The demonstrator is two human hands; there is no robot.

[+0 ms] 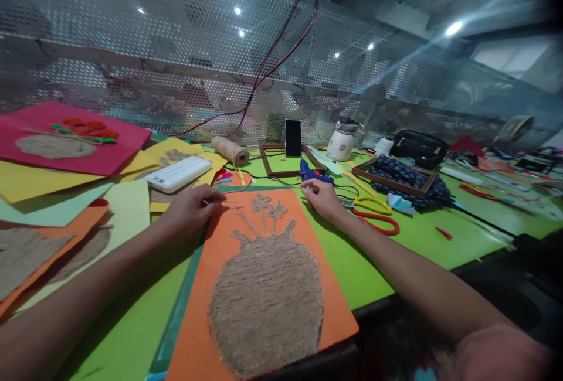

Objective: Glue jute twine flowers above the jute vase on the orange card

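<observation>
An orange sheet [200,310] lies in front of me, bearing a twine-covered vase shape [268,305] with twine flowers [268,208] above its neck. My left hand [196,208] is by the sheet's upper left corner, fingers closed together at a thin strand of twine [231,200]. Near the upper right corner is my right hand [323,198], its thumb and fingertips pinched together; anything between them is too small to make out. A blue glue gun [314,173] lies just beyond the right hand, and scissors with yellow and red handles [373,214] are to its right.
Twine spool [229,151], white power bank [179,173], phone [293,138], empty frame [272,174] and bottle [342,139] stand or lie behind the sheet. Coloured papers [127,211] are piled left. On the right are another frame [396,184], an umbrella [404,173] and a black bag [419,148].
</observation>
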